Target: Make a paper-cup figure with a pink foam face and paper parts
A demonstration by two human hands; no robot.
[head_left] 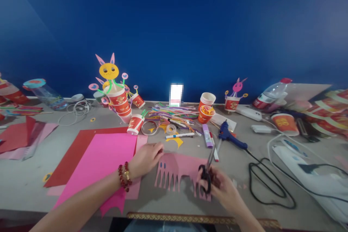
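Observation:
My left hand [148, 156], with a red bead bracelet on its wrist, has its fingers pressed together at the upper left corner of a pink paper [176, 165]. Two small blue ovals mark that paper near its left end, and its lower edge is cut into pointed strips. My right hand [216, 183] is closed around black-handled scissors [206, 178], whose blades point up and away over the paper's right end. Whether the left fingers pinch the paper is too small to tell.
Pink sheets [108, 159] and a red sheet [73, 152] lie left. Behind are paper cups [118, 98], pipe cleaners [176, 113], tape [149, 128] and a marker [179, 135]. A blue glue gun [231, 137], its black cable and a power strip [310, 177] lie right.

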